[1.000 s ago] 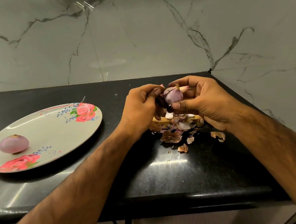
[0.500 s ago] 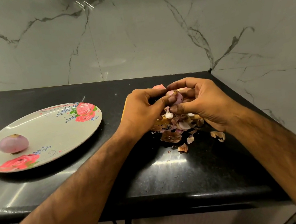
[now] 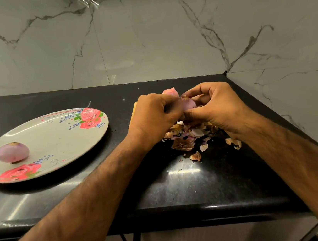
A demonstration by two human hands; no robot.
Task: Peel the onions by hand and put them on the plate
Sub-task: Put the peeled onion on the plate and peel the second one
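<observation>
On the black counter (image 3: 183,188), a heap of dry onion skins (image 3: 184,142) lay just below and nearer than the fingers, with a few stray flakes beside it. Above the heap, the left hand (image 3: 153,117) and the right hand (image 3: 217,106) met, both with fingers curled round a purple onion (image 3: 189,104) pinched between them, clear of the counter. A yellow edge (image 3: 133,111) showed just left of the left knuckles. Well to the left of the fingers, a floral plate (image 3: 59,137) held one peeled onion (image 3: 12,152). Just behind the fingertips, another pinkish onion (image 3: 170,92) peeked out. Beyond stood the marble wall (image 3: 142,31).
</observation>
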